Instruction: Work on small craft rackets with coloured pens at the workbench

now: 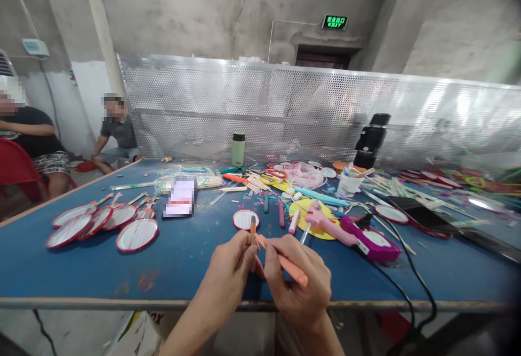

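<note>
My left hand [233, 261] is closed around a short narrow stick [253, 228], orange-brown with a dark rounded top, held upright. An orange marker pen [293, 270] is gripped in my right hand [303, 277], its front end pointing left and meeting the fingers of my left hand near the stick. Whether the tip touches the stick is hidden. Just beyond my hands lies a round white disc with a red rim [246, 219]. Close to my right hand are a pink-capped marker [293, 221] and a pink glue gun [325, 223].
Red-rimmed round paddles [137, 235] lie at the left beside a phone [179, 198]. Wooden sticks [260, 182], a white cup [350, 183], a green bottle [238, 150] and a black flask [371, 140] stand farther back. Black cables [419, 285] cross the right front edge. Two people sit at left.
</note>
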The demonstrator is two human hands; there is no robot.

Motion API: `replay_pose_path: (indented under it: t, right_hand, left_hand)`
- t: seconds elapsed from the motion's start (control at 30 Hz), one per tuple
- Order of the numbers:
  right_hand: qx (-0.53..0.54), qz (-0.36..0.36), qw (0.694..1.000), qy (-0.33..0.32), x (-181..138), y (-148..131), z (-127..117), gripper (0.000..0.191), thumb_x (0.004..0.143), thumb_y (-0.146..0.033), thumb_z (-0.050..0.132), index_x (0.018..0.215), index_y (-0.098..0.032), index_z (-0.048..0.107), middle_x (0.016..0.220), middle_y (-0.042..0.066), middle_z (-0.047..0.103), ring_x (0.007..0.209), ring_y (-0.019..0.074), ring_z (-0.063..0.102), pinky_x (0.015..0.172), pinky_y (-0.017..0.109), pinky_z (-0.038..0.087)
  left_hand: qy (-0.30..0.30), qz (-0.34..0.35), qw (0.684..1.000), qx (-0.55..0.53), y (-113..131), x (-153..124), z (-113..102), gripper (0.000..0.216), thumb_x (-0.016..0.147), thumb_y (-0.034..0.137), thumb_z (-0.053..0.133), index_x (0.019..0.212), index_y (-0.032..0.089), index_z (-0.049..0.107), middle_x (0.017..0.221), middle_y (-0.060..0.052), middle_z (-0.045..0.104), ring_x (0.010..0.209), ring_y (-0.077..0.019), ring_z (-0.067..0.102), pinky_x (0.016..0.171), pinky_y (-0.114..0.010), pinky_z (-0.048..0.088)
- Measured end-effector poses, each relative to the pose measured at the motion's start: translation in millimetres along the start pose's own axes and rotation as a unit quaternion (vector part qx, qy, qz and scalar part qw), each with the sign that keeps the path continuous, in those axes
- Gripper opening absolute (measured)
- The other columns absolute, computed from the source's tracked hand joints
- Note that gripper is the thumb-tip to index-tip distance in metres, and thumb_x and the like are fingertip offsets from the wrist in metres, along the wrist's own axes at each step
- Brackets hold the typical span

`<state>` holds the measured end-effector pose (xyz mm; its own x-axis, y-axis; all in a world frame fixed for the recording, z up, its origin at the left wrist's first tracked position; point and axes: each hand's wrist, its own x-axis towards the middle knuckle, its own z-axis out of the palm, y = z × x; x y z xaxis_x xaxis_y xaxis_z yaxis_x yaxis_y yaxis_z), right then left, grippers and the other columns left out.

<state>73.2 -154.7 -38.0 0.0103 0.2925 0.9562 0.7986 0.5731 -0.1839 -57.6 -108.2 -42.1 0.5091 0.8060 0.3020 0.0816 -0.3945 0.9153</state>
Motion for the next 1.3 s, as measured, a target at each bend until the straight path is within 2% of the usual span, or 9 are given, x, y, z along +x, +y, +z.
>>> replay_pose_path:
  t: [0.23, 0.5, 0.7, 0.9, 1.07, 1.3]
  right_hand:
    - [0.003, -0.001, 1.0, 0.017, -1.4, 0.4, 1.6, 0.012, 0.087, -0.007, 0.058, 0.086, -0.017, 0.065, 0.065, 0.0, 0.065, 0.056, 0.0103, 0.057, 0.056, 0.023, 0.045]
    - [0.005, -0.006, 1.0, -0.004, 0.5, -0.7, 1.4, 0.012, 0.088, -0.009, 0.057, 0.086, -0.018, 0.065, 0.067, 0.0, 0.066, 0.057, 0.0103, 0.058, 0.056, 0.024, 0.046]
    - [-0.003, -0.001, 1.0, 0.015, -0.4, -1.3, 0.2, 0.012, 0.087, -0.008, 0.057, 0.085, -0.018, 0.065, 0.065, 0.0, 0.065, 0.056, 0.0105, 0.058, 0.056, 0.024, 0.045]
    - [-0.011, -0.006, 1.0, -0.003, 0.9, -0.5, 0.7, 0.013, 0.088, -0.009, 0.056, 0.082, -0.018, 0.065, 0.064, 0.0, 0.064, 0.055, 0.0102, 0.058, 0.055, 0.023, 0.045]
    - [-0.012, -0.005, 1.0, 0.019, 1.5, -1.6, 0.3, 0.012, 0.088, -0.008, 0.057, 0.083, -0.017, 0.064, 0.064, 0.0, 0.064, 0.055, 0.01, 0.058, 0.055, 0.023, 0.044]
    - [-0.013, 0.001, 1.0, 0.008, 0.0, -1.3, 0.1, 0.013, 0.089, -0.009, 0.056, 0.082, -0.017, 0.064, 0.062, -0.001, 0.063, 0.053, 0.0096, 0.057, 0.054, 0.023, 0.044]
  left_hand:
    - [-0.004, -0.005, 1.0, -0.006, 0.6, -0.1, -0.1, 0.024, 0.098, 0.034, 0.042, 0.082, 0.02, 0.051, 0.064, 0.002, 0.062, 0.058, -0.0117, 0.05, 0.056, -0.022, 0.032]
    - [0.001, 0.004, 1.0, 0.002, -1.4, 0.7, 0.7, 0.025, 0.098, 0.035, 0.042, 0.081, 0.019, 0.051, 0.069, 0.001, 0.063, 0.06, -0.0119, 0.052, 0.057, -0.022, 0.033]
    - [-0.001, -0.009, 1.0, 0.0, 0.6, 0.5, -0.1, 0.025, 0.098, 0.036, 0.043, 0.081, 0.02, 0.051, 0.064, 0.003, 0.061, 0.058, -0.0126, 0.052, 0.056, -0.022, 0.032]
    - [0.004, 0.005, 1.0, 0.001, -0.7, 0.1, -0.8, 0.026, 0.098, 0.036, 0.043, 0.079, 0.02, 0.051, 0.067, 0.001, 0.063, 0.06, -0.0122, 0.052, 0.057, -0.022, 0.034]
    - [-0.003, 0.003, 1.0, -0.002, -1.0, 0.8, -0.5, 0.025, 0.099, 0.035, 0.042, 0.083, 0.019, 0.053, 0.066, 0.002, 0.063, 0.058, -0.0118, 0.052, 0.057, -0.022, 0.033]
    - [-0.003, 0.0, 1.0, -0.001, -1.5, 0.3, -0.1, 0.025, 0.098, 0.036, 0.042, 0.083, 0.019, 0.053, 0.066, 0.001, 0.064, 0.059, -0.012, 0.052, 0.057, -0.022, 0.033]
